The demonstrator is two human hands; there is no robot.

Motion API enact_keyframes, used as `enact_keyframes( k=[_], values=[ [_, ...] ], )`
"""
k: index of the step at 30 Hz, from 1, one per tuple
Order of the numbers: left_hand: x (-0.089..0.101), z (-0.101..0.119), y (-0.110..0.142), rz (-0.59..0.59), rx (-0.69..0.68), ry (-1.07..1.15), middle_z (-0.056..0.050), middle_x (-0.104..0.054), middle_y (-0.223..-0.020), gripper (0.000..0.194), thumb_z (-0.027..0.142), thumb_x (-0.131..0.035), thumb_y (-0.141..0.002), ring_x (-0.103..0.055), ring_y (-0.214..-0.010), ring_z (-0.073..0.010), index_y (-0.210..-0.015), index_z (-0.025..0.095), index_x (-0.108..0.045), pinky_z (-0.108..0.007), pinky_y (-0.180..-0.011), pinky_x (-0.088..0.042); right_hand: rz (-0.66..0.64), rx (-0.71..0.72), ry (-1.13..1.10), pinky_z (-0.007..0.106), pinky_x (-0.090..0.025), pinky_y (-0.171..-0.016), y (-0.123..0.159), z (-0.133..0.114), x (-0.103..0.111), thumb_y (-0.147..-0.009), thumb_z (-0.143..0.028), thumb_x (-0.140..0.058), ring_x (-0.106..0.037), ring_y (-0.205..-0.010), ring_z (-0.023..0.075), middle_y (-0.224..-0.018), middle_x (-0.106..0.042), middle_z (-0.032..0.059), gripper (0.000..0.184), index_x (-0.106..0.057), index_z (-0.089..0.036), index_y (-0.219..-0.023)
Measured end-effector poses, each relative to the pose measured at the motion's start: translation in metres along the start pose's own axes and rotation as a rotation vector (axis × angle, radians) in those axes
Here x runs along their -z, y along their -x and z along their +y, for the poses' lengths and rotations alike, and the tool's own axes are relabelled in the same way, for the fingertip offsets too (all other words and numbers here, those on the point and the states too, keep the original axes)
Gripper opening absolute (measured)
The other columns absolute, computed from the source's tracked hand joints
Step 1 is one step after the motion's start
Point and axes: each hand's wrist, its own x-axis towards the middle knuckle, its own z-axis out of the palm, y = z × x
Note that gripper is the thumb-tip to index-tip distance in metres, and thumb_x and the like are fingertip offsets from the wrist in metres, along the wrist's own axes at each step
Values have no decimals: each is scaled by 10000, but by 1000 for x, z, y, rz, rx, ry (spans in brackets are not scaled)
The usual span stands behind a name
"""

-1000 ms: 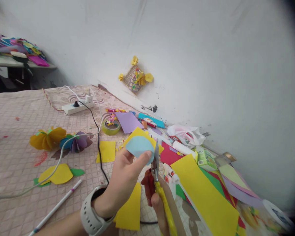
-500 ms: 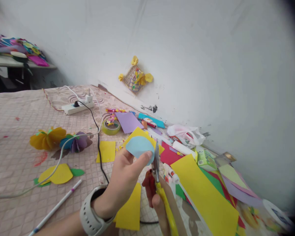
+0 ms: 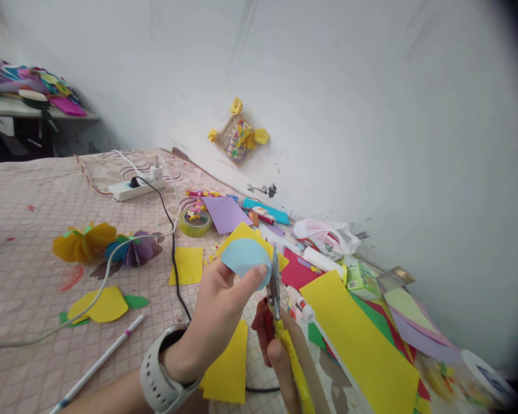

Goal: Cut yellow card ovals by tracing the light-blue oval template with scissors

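The left hand (image 3: 218, 310) pinches light-blue paper (image 3: 243, 253) beyond its fingertips; the right hand (image 3: 280, 368), lower and rightward, grips yellow-handled scissors (image 3: 280, 330), blades pointing forward alongside the paper's right edge, contact unclear.

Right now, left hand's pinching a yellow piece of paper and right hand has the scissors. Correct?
Not quite: the paper in the left hand is light blue, not yellow; the head view shows it. The right hand does hold the scissors.
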Motion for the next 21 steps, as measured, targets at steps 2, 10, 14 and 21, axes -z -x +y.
enact_keyframes(
  k=[2, 10, 14, 21],
  values=[
    [0, 0, 0, 2, -7, 6, 3, -764, -853, 40, 240, -726, -804, -678, -850, -163, -831, 216, -745, -248, -767, -504, -23, -15, -41, 211, -454, -453, -1, -2, 2, -810, -795, -364, -552, -530, 153, -675, -555, 11, 595, -561, -236, -868],
    [0, 0, 0, -11, 0, 15, 9, -758, -854, 39, 244, -721, -814, -672, -862, -150, -832, 216, -741, -231, -772, -496, -48, -49, -122, 234, -413, -423, -5, -9, 7, -767, -810, -429, -516, -501, 159, -609, -513, 6, 609, -554, -216, -810],
    [0, 2, 1, -5, 2, -19, -10, -761, -873, 63, 259, -719, -803, -671, -839, -168, -824, 201, -730, -257, -767, -505, -27, -49, -138, 232, -409, -419, -5, -10, 8, -775, -787, -464, -498, -480, 152, -571, -495, -8, 578, -566, -218, -784],
    [0, 2, 0, -23, 4, -25, 6, -744, -847, 58, 257, -714, -811, -647, -796, -135, -813, 199, -718, -224, -757, -501, 8, -27, -177, 224, -379, -421, -4, -9, 7, -781, -771, -494, -466, -490, 139, -579, -496, -13, 557, -565, -219, -764]
  ],
)
